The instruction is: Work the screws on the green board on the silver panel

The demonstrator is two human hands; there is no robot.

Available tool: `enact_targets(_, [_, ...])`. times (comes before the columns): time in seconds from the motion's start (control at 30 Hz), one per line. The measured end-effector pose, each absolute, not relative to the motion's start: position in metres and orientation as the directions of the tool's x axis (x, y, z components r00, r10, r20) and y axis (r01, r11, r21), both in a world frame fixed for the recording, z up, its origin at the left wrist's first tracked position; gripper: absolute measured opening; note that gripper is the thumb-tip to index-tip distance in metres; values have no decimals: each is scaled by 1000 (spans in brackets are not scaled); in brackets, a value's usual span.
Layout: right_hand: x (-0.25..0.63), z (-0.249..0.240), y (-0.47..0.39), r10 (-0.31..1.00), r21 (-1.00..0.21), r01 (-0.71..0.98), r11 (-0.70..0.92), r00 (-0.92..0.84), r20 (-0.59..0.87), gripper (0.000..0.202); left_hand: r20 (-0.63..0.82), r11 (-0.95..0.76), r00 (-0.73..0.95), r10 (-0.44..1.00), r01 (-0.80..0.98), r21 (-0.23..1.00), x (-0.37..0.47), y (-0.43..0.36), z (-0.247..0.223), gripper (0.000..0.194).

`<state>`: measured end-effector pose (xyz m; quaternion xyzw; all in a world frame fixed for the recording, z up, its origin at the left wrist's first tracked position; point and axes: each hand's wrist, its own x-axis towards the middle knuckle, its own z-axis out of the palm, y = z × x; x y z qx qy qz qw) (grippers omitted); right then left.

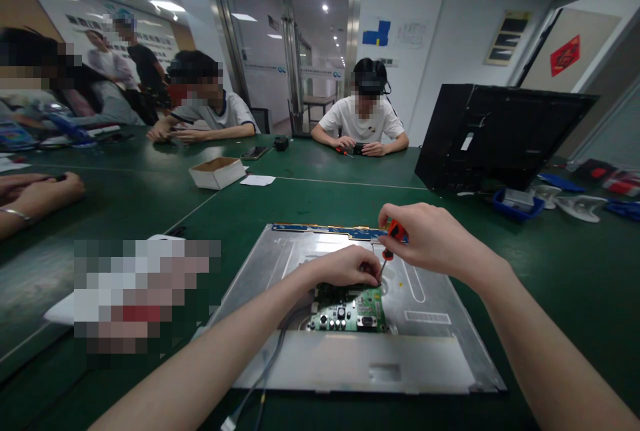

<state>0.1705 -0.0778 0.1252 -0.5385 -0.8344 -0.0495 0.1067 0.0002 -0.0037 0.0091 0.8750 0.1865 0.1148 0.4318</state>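
Note:
My right hand grips a red and black screwdriver, its shaft slanting down to the upper right corner of a green circuit board. Close to the screwdriver's tip, my left hand has its fingers pinched together over the board's top edge; whether anything small is between them is hidden. The board sits on the metal back of a flat display panel lying on the table. A narrow blue circuit strip runs along the panel's far edge. Grey cables trail from the board's left side over the near edge.
A black monitor housing stands at the right, beside a blue tray. Beyond the panel are a white open box, a paper slip and a phone. Several people sit around the green table.

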Motion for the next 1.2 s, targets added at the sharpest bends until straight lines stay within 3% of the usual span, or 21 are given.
enact_targets(0.33, [167, 125, -76, 895, 51, 927, 371, -372, 246, 17, 33, -537, 904, 427, 224, 813, 1, -3, 7, 7])
enact_targets(0.63, [172, 125, -78, 872, -70, 885, 461, -437, 221, 13, 34, -531, 905, 424, 218, 819, 0, -2, 7, 7])
enact_targets(1.2, [168, 124, -77, 880, -7, 904, 427, -414, 232, 16, 24, -521, 908, 418, 218, 826, 2, -2, 5, 7])
